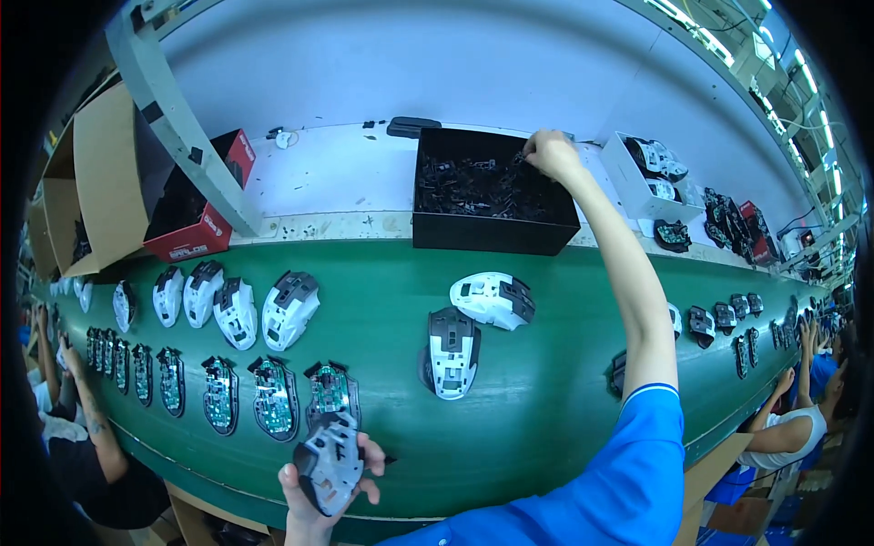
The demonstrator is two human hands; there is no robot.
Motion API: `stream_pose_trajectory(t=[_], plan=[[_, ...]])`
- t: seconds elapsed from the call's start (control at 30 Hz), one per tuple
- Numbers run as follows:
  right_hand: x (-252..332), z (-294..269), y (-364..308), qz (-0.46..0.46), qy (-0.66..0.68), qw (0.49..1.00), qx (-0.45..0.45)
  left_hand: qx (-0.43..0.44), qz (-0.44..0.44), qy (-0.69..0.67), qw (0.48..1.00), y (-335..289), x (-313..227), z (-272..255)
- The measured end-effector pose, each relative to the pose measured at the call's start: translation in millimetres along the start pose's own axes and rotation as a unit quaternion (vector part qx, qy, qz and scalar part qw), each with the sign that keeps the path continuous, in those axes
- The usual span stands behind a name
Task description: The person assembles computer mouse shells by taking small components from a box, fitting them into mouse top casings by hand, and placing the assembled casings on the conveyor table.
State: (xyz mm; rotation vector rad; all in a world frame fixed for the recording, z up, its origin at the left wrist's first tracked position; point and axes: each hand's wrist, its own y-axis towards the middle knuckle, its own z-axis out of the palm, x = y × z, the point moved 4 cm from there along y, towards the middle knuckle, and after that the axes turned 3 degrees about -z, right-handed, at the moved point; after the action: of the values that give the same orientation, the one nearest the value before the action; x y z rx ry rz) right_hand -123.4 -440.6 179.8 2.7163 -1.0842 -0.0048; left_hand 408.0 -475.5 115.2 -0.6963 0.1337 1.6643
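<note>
My left hand (320, 491) is wrapped round a grey and black computer mouse shell (330, 460), held near the table's front edge with its inner side up. A small dark piece sticks out beside those fingers. At the far side, my right hand (552, 155) reaches to the back right of a black box (496, 232) full of small black plastic parts (469, 187). Its fingers are bent together; whatever lies between them is too small to make out. Two white and dark mouse shells (452, 355) lie between my arms, one touching the other.
Several mouse shells (291, 309) and a row of green circuit boards in black bases (273, 400) lie to the left. A red box (191, 238) and a cardboard carton (114, 173) stand far left. A white box of shells (628, 173) stands right. Co-workers sit at both sides.
</note>
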Motion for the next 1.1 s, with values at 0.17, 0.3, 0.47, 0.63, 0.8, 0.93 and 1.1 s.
stream_pose_trajectory(t=[0.17,0.3,0.47,0.63,0.8,0.93,1.1], plan=[[28,25,-2,-0.217,-0.252,0.938,-0.097,0.003,-0.027,0.062,0.998,17,-4,7],[18,33,0,-0.285,-0.311,0.903,-0.079,0.003,-0.064,0.025,0.998,21,-4,6],[7,-20,-19,-0.043,0.127,0.988,0.077,-0.030,-0.022,0.027,0.999,5,-13,-1],[69,-38,-89,-0.022,0.569,0.809,0.144,0.037,-0.038,-0.092,0.994,11,-3,19],[164,-62,-210,-0.070,0.612,0.758,0.214,0.060,-0.069,-0.174,0.981,6,6,30],[204,-86,-282,-0.186,0.573,0.768,0.217,0.063,-0.113,-0.180,0.975,-2,19,33],[225,-89,-318,-0.138,0.613,0.720,0.293,0.099,-0.069,-0.109,0.987,-26,30,40]])
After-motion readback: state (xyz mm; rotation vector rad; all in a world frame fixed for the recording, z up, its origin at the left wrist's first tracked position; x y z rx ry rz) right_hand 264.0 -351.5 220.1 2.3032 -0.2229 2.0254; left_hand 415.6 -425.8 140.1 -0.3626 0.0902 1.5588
